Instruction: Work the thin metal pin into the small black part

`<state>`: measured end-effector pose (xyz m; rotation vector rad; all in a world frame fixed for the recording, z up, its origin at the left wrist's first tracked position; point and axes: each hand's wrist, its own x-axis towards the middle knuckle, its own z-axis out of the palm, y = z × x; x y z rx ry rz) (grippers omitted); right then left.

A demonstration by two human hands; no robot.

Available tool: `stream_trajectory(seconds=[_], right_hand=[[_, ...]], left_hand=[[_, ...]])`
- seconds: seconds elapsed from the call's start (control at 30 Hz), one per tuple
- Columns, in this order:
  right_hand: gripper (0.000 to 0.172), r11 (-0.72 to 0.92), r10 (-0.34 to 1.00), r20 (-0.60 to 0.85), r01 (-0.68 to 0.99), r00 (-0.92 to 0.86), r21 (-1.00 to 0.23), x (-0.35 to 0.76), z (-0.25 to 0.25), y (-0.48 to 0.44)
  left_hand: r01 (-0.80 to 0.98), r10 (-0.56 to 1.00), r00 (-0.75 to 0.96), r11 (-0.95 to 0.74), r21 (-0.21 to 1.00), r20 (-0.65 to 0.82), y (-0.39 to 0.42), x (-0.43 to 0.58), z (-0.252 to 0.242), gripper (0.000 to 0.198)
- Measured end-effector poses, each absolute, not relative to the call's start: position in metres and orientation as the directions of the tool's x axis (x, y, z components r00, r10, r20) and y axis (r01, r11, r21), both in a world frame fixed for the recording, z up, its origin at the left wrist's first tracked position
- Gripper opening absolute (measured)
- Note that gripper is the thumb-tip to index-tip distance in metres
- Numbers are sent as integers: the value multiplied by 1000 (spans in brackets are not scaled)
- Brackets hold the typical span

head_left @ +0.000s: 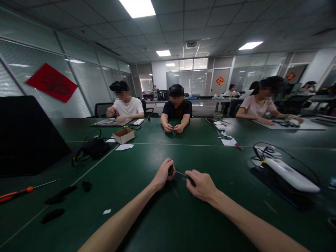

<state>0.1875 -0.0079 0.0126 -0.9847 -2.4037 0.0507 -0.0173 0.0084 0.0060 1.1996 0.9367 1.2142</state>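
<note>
My left hand (163,173) is closed around a small dark object (170,170) just above the green table (147,210). My right hand (202,184) is closed in a pinch on the dark handle of a thin tool (181,173), whose metal shaft runs left to the small dark object. Both forearms reach in from the bottom edge. What the small object is cannot be made out.
An orange-handled screwdriver (25,190) and dark foam pieces (61,192) lie at left. A black cable bundle (91,148) and cardboard box (123,135) sit further back. A white device (291,175) on a dark tray lies right. Three people sit across the table.
</note>
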Motion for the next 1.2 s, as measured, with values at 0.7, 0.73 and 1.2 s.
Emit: stream_trajectory(seconds=[0.7, 0.73, 1.2], right_hand=[[21, 776, 626, 381, 590, -680, -222, 186, 16, -9], [20, 774, 629, 384, 591, -676, -227, 186, 16, -9], [17, 783, 616, 424, 575, -664, -238, 188, 10, -9]], left_hand=[[36, 971, 195, -146, 989, 136, 9, -17, 0, 43], [40, 973, 189, -144, 989, 134, 10, -16, -1, 45], [23, 991, 122, -66, 998, 63, 12, -18, -5, 56]])
